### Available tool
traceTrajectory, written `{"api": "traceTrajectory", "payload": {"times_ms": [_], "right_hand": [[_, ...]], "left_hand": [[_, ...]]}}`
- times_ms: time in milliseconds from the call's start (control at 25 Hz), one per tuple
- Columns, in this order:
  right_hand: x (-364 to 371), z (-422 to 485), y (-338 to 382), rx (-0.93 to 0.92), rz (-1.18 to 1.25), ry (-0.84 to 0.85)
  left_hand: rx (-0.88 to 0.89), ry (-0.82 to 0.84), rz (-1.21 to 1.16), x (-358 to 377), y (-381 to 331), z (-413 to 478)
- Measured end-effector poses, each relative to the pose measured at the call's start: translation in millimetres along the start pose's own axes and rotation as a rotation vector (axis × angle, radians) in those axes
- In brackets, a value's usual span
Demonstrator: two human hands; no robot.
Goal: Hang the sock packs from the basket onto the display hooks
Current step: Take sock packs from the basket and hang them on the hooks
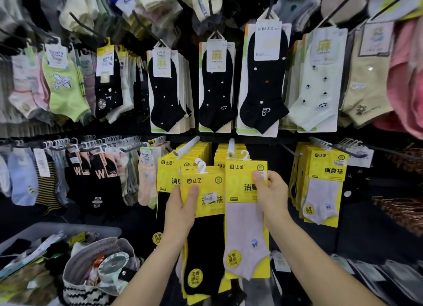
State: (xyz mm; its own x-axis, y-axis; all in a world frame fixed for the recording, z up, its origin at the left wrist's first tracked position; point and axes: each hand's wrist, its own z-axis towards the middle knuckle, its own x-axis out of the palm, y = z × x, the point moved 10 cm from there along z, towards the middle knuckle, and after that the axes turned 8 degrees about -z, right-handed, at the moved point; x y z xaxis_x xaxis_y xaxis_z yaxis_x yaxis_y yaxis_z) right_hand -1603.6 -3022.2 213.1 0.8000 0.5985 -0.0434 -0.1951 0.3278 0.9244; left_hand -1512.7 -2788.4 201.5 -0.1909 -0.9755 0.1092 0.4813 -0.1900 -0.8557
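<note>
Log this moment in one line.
left hand holds black sock pack | right hand holds pink sock pack | at display hooks

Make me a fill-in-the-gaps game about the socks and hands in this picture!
The left hand grips the left pack; its sock is ____. The right hand grips the right pack; its card is ____. The basket sits on the person's ____ side.
Missing words: black, yellow, left.
</note>
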Motion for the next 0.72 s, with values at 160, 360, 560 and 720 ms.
{"api": "traceTrajectory", "payload": {"times_ms": [160, 360, 560, 720], "right_hand": [[14.7, 7.4, 11.4, -0.062, -0.131, 0.004], [33.8, 4.8, -3.9, -0.016, -0.184, 0.010], [18.8, -0.2, -15.9, 0.061, -0.231, -0.030], [22.7, -22.8, -2.2, -0.050, -0.121, 0.045]], "left_hand": [[0.012, -0.043, 0.031, -30.3, -5.1, 2.5], [0.018, -0.039, 0.022, -44.2, -12.8, -0.6], [0.007, -0.024, 0.002, -32.5, -11.4, -0.7], [-0.023, 0.006, -0.048, -10.1, -10.8, -1.9]]}}
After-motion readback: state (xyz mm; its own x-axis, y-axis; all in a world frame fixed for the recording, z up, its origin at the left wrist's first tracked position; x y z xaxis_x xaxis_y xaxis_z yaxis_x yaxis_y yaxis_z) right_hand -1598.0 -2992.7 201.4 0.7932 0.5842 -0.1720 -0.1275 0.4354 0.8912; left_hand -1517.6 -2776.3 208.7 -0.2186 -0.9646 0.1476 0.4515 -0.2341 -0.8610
